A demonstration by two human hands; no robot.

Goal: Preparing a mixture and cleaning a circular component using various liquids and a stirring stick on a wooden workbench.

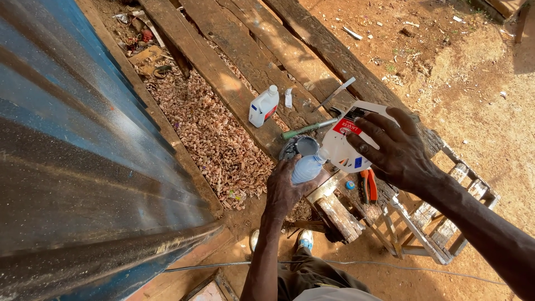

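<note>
Standing on red dirt [479, 111], plank bench [245, 56], blue corrugated wall [67, 139] beside

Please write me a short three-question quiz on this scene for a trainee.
1. True or false: the right hand grips a large white jug that is tipped toward the small clear bottle.
2. Which hand holds the small clear bottle?
A. the left hand
B. the right hand
C. neither hand
3. Fill in: the pliers with orange handles lie on the wooden bench, just ____ the large white jug in the picture.

Key
1. True.
2. A.
3. Below.

A second, smaller white jug stands upright farther along the bench, beside a green-handled tool.
</note>
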